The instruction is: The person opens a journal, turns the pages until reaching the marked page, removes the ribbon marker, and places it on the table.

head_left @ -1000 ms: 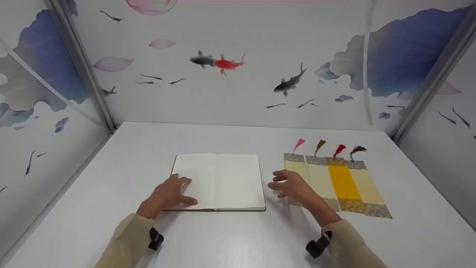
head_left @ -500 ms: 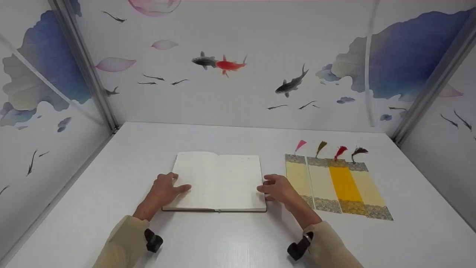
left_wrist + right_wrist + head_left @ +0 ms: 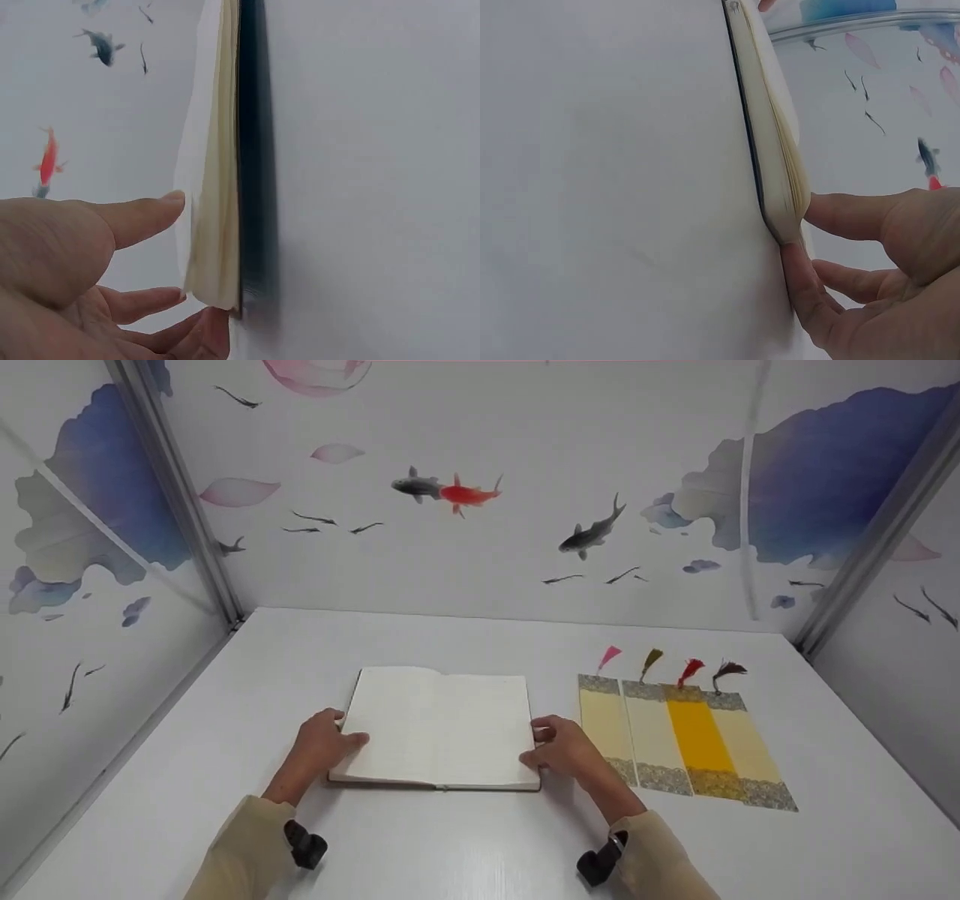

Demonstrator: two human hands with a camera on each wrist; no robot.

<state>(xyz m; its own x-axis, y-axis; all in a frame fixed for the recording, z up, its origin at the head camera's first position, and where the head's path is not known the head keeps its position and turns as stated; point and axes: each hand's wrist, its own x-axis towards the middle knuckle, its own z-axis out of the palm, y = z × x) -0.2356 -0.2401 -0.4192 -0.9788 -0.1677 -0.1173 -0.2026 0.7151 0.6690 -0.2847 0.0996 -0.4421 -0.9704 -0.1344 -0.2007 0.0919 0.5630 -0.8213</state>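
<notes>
An open notebook (image 3: 442,727) with blank white pages and a dark cover lies in the middle of the white table. My left hand (image 3: 321,746) grips its left edge, thumb over the page and fingers at the outer side. At the opposite edge my right hand (image 3: 564,750) holds the notebook, thumb on the page border and fingers against the side. In the left wrist view the page block (image 3: 214,225) stands between thumb and fingertips. The right wrist view has the thumb at the pages' corner (image 3: 791,217), with fingers along the cover edge.
Right of the notebook lie several tasselled bookmarks, pale ones (image 3: 606,720) and a yellow one (image 3: 701,731), with lace-patterned ends. White walls (image 3: 480,570) printed with fish and petals enclose the table on the back and sides.
My right hand has moved left from beside the bookmarks to the notebook's right edge. My left hand has drawn back from the page to the left edge.
</notes>
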